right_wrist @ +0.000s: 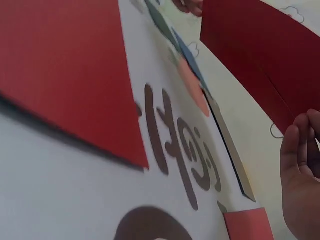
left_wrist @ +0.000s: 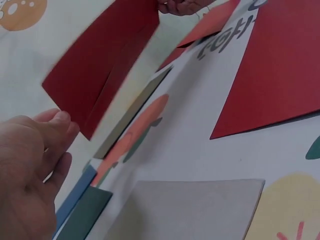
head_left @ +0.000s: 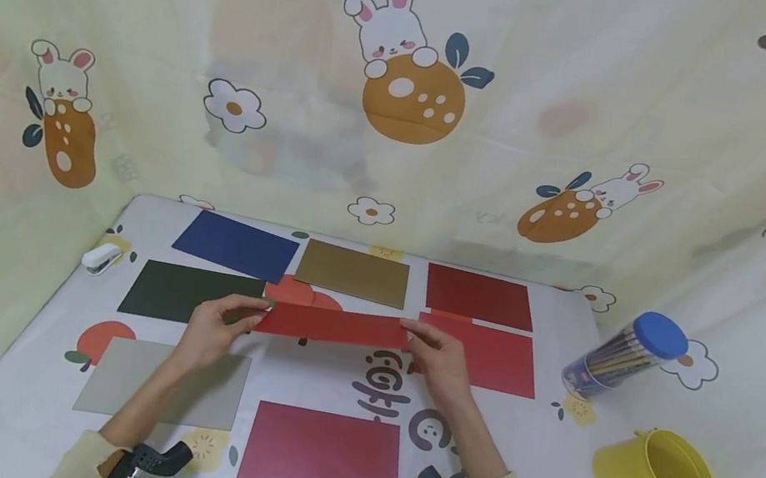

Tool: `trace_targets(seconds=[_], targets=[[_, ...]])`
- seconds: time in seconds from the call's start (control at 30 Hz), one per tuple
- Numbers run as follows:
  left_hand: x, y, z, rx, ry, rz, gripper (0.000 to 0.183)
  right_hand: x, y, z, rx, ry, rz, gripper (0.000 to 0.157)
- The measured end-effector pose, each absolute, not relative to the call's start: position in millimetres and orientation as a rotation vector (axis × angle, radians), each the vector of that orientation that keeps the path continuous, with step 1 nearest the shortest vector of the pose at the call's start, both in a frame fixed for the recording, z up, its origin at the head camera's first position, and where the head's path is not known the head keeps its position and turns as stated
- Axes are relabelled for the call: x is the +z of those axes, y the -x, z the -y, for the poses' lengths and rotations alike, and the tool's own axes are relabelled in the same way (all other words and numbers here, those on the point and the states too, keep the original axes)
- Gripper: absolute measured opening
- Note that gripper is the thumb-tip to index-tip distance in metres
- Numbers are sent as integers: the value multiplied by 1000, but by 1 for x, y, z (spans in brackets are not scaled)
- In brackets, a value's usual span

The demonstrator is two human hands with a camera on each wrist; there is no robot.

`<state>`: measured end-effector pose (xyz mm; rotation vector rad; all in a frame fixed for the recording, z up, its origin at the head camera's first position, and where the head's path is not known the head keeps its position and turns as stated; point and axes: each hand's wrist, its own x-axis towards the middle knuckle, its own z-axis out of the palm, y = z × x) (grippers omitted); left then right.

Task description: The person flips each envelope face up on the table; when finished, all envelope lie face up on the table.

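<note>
Both hands hold a red rectangular card (head_left: 338, 326) up above the table, its long side running left to right. My left hand (head_left: 211, 333) pinches its left end between thumb and fingers, and my right hand (head_left: 441, 367) pinches the right end. A straight line, like a fold or flap edge, runs lengthwise along the card's near face in the left wrist view. Below the hands, a rose-red rectangle (head_left: 322, 455) lies flat near the front. A grey one (head_left: 204, 399) lies partly behind my left forearm. My right hand overlaps a bright red rectangle (head_left: 495, 359) behind it.
Along the back lie blue (head_left: 236, 246), gold (head_left: 353, 273) and dark red (head_left: 480, 297) rectangles, with a dark green one (head_left: 172, 292) at left. A white stapler (head_left: 101, 257) sits at the left edge. On the right stand a blue-lidded pencil tub (head_left: 622, 357) and a yellow bucket (head_left: 625, 474).
</note>
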<state>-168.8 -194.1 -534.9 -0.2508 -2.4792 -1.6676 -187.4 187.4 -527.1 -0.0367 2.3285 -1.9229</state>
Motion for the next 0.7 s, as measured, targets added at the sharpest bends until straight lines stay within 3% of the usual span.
trace_targets(seconds=[0.43,0.7], targets=[[-533,171,186,-1715,215,2394,17,-527,187,-193,-1914,111,-2427,29],[-529,172,181,-1635,113,2481,19,-524,189,-193,-1897,117,-2475,29]])
